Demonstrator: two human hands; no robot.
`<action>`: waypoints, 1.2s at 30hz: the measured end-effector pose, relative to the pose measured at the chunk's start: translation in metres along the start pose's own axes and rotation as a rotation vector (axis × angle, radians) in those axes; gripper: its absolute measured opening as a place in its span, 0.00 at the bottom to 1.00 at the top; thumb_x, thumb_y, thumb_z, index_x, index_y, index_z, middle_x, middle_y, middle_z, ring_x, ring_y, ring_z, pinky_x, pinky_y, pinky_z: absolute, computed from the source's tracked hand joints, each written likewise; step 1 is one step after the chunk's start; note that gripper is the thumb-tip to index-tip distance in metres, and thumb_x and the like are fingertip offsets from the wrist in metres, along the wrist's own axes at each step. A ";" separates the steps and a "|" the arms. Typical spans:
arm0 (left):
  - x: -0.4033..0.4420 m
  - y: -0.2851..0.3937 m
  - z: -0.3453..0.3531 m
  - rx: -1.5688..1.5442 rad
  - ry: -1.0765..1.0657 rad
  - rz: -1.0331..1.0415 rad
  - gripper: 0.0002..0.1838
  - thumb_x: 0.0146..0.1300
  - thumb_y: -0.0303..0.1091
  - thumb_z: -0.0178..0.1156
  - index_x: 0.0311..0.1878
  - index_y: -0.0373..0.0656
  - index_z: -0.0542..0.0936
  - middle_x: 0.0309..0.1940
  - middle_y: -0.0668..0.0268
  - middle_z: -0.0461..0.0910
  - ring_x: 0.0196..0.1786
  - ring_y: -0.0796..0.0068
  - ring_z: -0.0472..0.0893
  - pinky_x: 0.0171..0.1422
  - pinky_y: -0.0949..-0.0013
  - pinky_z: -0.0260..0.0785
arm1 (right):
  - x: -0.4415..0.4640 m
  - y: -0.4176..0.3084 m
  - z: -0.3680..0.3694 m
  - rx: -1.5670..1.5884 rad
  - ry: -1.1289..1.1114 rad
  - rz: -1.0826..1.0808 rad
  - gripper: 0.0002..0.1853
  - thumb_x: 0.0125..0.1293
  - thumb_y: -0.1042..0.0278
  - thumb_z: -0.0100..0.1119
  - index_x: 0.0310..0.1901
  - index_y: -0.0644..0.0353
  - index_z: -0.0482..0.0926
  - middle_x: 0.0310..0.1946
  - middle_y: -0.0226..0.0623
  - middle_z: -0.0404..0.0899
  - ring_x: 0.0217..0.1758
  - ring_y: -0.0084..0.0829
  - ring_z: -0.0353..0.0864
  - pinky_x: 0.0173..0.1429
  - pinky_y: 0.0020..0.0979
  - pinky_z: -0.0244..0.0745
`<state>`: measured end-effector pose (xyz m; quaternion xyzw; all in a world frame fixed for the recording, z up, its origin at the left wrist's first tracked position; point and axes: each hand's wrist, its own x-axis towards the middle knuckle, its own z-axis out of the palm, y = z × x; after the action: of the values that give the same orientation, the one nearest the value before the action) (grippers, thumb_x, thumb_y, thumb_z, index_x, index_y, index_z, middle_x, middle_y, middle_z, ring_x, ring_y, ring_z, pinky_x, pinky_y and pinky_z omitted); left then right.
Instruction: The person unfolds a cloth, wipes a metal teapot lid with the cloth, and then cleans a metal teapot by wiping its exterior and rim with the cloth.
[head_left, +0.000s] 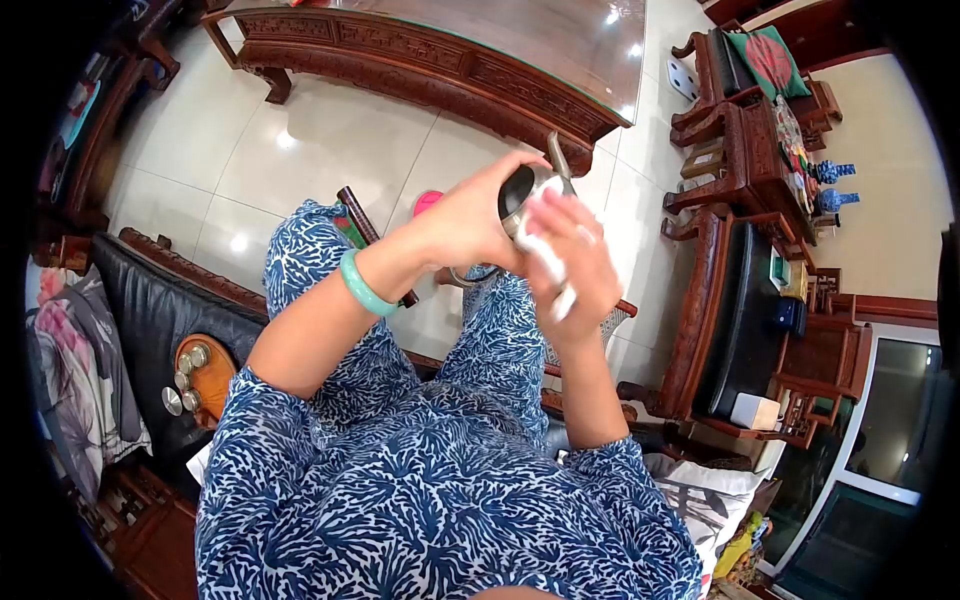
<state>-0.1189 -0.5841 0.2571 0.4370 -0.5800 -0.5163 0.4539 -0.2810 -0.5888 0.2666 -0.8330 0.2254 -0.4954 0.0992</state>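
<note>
While a tray of small metal cups sits well left of the grip, contents unreadable, left hand clasps the pot. Its dark round end: mouth or base, can't tell. Right hand pinches a bunched cloth against the pot. Probably wiping; best with firm left clasp, light strokes by the spout.

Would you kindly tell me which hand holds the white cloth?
The right hand holds the white cloth against the spouted pot; the left hand, beyond the green bangle, grips the pot.
</note>
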 end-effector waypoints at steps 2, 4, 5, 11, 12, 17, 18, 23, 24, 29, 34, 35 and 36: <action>-0.001 0.003 0.000 -0.018 -0.006 -0.060 0.52 0.30 0.29 0.76 0.66 0.45 0.63 0.52 0.58 0.74 0.54 0.69 0.74 0.58 0.67 0.68 | -0.005 -0.001 0.000 -0.047 -0.020 -0.059 0.06 0.55 0.75 0.62 0.36 0.62 0.81 0.40 0.42 0.85 0.53 0.43 0.82 0.63 0.45 0.69; -0.001 0.007 0.003 0.065 0.061 0.035 0.52 0.28 0.34 0.76 0.64 0.44 0.64 0.53 0.55 0.73 0.56 0.60 0.74 0.61 0.63 0.67 | 0.000 0.012 -0.003 0.018 0.048 0.034 0.06 0.56 0.75 0.60 0.36 0.63 0.81 0.41 0.43 0.85 0.53 0.42 0.82 0.65 0.48 0.65; -0.002 0.008 0.005 0.106 0.091 0.083 0.52 0.27 0.36 0.76 0.63 0.43 0.65 0.53 0.53 0.72 0.57 0.55 0.74 0.62 0.61 0.67 | 0.007 0.019 -0.002 0.106 0.127 0.122 0.06 0.57 0.76 0.59 0.37 0.65 0.81 0.42 0.44 0.84 0.52 0.43 0.83 0.66 0.49 0.65; -0.002 0.008 0.003 0.217 0.080 0.140 0.51 0.27 0.35 0.75 0.63 0.46 0.66 0.53 0.54 0.70 0.57 0.54 0.73 0.61 0.60 0.68 | -0.006 0.007 0.000 -0.020 0.077 -0.117 0.05 0.58 0.75 0.62 0.35 0.67 0.80 0.39 0.45 0.85 0.50 0.47 0.83 0.58 0.44 0.76; -0.002 0.006 0.003 0.269 0.093 0.190 0.51 0.27 0.34 0.75 0.63 0.46 0.65 0.53 0.54 0.70 0.56 0.54 0.74 0.61 0.60 0.68 | -0.006 0.008 -0.001 -0.011 0.060 -0.122 0.05 0.58 0.76 0.62 0.35 0.67 0.80 0.40 0.45 0.85 0.50 0.47 0.83 0.58 0.45 0.76; -0.003 0.005 0.012 0.317 0.115 0.232 0.53 0.25 0.34 0.74 0.64 0.44 0.65 0.56 0.56 0.70 0.60 0.54 0.71 0.67 0.60 0.63 | 0.014 0.024 -0.010 0.086 0.118 0.082 0.07 0.57 0.78 0.60 0.38 0.68 0.80 0.41 0.46 0.84 0.49 0.47 0.83 0.57 0.44 0.76; -0.004 0.006 0.010 0.331 0.110 0.219 0.52 0.26 0.34 0.74 0.64 0.44 0.65 0.56 0.56 0.70 0.60 0.54 0.71 0.67 0.59 0.63 | 0.011 0.018 -0.010 0.008 0.093 0.032 0.08 0.56 0.78 0.61 0.38 0.69 0.80 0.42 0.45 0.84 0.49 0.47 0.83 0.58 0.44 0.76; 0.001 0.000 0.007 0.320 0.087 0.244 0.52 0.27 0.35 0.75 0.65 0.46 0.65 0.55 0.54 0.72 0.60 0.54 0.71 0.66 0.59 0.63 | -0.008 0.008 -0.012 -0.010 -0.131 -0.272 0.08 0.57 0.73 0.61 0.37 0.68 0.81 0.41 0.45 0.84 0.50 0.45 0.83 0.59 0.44 0.75; -0.001 0.004 0.007 0.306 0.067 0.225 0.52 0.28 0.35 0.76 0.65 0.45 0.65 0.55 0.54 0.72 0.60 0.55 0.72 0.66 0.59 0.64 | -0.002 0.008 -0.012 -0.001 -0.060 -0.163 0.08 0.57 0.74 0.61 0.37 0.68 0.81 0.41 0.45 0.84 0.50 0.45 0.82 0.59 0.44 0.75; 0.000 0.007 0.011 0.211 0.026 0.186 0.54 0.26 0.32 0.76 0.65 0.44 0.63 0.53 0.58 0.73 0.57 0.63 0.74 0.63 0.63 0.66 | 0.006 0.015 -0.013 0.180 0.163 0.220 0.09 0.57 0.79 0.59 0.41 0.68 0.81 0.42 0.47 0.84 0.52 0.45 0.82 0.58 0.41 0.75; 0.000 0.008 0.008 0.064 -0.068 0.072 0.53 0.27 0.31 0.76 0.65 0.44 0.63 0.51 0.60 0.74 0.55 0.67 0.75 0.62 0.67 0.66 | -0.018 0.008 -0.012 0.015 0.089 -0.118 0.07 0.58 0.77 0.61 0.39 0.66 0.81 0.42 0.47 0.84 0.51 0.46 0.83 0.61 0.49 0.73; -0.001 0.007 0.011 0.065 -0.077 0.068 0.53 0.27 0.31 0.76 0.65 0.44 0.63 0.51 0.60 0.74 0.55 0.67 0.75 0.62 0.67 0.66 | -0.014 0.014 -0.011 0.072 0.144 -0.079 0.07 0.58 0.78 0.60 0.38 0.67 0.81 0.42 0.47 0.84 0.52 0.46 0.83 0.62 0.49 0.72; -0.002 0.007 0.013 0.119 -0.045 0.130 0.53 0.27 0.34 0.76 0.65 0.43 0.64 0.54 0.57 0.73 0.57 0.62 0.73 0.64 0.64 0.65 | -0.004 0.016 -0.017 0.128 0.152 0.076 0.08 0.59 0.79 0.58 0.40 0.69 0.80 0.42 0.46 0.84 0.51 0.45 0.82 0.63 0.48 0.71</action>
<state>-0.1317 -0.5785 0.2634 0.4128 -0.6471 -0.4600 0.4464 -0.3020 -0.6005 0.2658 -0.7758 0.2315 -0.5665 0.1537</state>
